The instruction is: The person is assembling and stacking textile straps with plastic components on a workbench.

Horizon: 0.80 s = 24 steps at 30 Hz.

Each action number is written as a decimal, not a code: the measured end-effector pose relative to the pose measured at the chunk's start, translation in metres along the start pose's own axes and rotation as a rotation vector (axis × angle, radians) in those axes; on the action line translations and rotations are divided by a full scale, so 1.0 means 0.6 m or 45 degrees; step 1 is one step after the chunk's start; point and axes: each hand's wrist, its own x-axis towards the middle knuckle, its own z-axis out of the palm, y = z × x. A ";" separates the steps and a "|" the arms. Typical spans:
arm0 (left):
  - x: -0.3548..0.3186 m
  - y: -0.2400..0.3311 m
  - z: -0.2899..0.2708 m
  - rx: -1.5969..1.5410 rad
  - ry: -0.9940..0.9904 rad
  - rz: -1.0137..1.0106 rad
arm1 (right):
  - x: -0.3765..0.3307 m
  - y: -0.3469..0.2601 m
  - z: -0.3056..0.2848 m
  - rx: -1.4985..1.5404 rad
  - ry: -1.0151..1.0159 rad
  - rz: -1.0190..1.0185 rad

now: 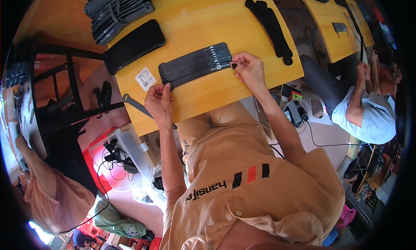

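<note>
A row of overlapping dark straps [186, 68] lay on the yellow counter [208, 100], between the person's two hands and close to the near edge. The layers overlapped so tightly that the number of straps could not be made out, and their undersides were hidden. The left hand [159, 103] was at the row's near left corner, thumb and fingers drawn close together; a fingertip met the corner, but whether anything was gripped could not be told. The right hand [250, 72], at the opposite end, had its thumb and forefinger nearly closed on a small black tab [234, 65], mostly covered by the fingers, so its link to the row was unclear. A white label sheet [145, 79] lay just beside the row's left end, its print too small to read. A single strap [136, 104] slanted along the near left part of the counter, its lower end obscured near the left forearm. Beyond stood a black stack [136, 45] and a banded bundle [119, 18], the latter cut off by the top of the view. More black straps [269, 29] lay at the far right, their layers merging into one dark shape.
</note>
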 end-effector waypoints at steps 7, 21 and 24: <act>0.003 -0.004 0.001 -0.026 -0.009 0.019 | 0.002 0.006 -0.001 0.021 -0.008 0.021; 0.003 0.000 0.003 0.009 0.012 0.003 | 0.001 0.003 -0.001 0.010 -0.018 0.032; 0.003 0.001 0.004 0.011 0.011 0.011 | 0.000 0.000 0.000 -0.002 -0.015 0.028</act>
